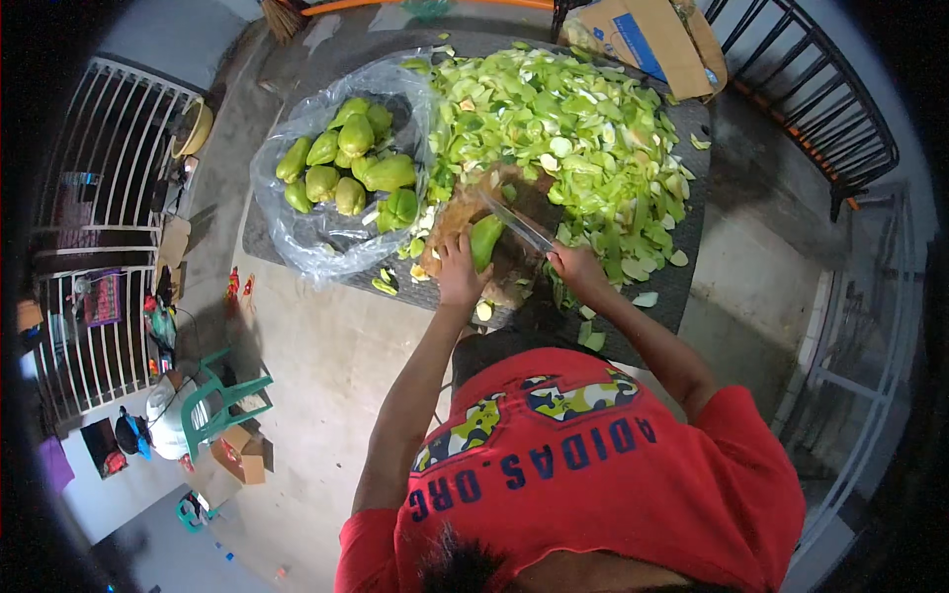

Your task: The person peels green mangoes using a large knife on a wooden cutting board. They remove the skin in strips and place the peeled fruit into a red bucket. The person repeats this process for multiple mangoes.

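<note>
My left hand (458, 273) holds a green chayote (485, 241) upright against a worn brown wooden chopping board (452, 222). In my right hand (580, 270) is a kitchen knife (526, 226), its blade slanting up and left just above the chayote's top right side. Beyond and to the right of the board spreads a large heap of sliced green chayote (563, 141). Several whole chayotes (356, 137) lie on a clear plastic bag (289, 244) left of the board. Part of the board is hidden under the slices and my hands.
Everything rests on a dark grey mat (700, 170). A cardboard box (660, 44) sits at the back right, beside a black metal railing (823, 89). A green plastic chair (222, 396) and an open carton (241, 452) stand on the floor to the left. A yellow basin (194, 130) is farther up.
</note>
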`<state>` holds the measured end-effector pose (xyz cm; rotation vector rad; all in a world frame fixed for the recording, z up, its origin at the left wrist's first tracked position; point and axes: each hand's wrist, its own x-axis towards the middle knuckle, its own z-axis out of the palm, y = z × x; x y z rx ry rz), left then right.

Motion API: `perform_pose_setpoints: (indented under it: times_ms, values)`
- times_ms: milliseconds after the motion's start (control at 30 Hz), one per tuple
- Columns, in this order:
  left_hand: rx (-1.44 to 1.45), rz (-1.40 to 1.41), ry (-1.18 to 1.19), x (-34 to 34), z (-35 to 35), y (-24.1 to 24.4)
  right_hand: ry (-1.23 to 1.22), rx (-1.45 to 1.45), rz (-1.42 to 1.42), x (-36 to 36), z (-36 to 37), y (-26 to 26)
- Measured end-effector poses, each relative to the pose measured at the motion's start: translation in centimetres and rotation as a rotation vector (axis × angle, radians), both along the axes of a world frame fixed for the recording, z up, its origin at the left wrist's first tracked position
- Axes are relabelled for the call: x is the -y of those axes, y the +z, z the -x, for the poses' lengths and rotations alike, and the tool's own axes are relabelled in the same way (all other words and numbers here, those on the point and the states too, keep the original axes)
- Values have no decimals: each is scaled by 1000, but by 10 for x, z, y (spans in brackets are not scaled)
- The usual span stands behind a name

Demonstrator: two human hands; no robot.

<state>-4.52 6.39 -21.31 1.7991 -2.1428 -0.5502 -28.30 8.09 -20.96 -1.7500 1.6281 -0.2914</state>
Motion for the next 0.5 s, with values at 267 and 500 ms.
perform_pose_setpoints:
  times_ms: [267,500]
  values:
    - [-13,-7,26,0,1,-4,66,-44,21,10,-11,-5]
    - [-31,35,28,0,1,-8,-33,109,111,17,-38,-51]
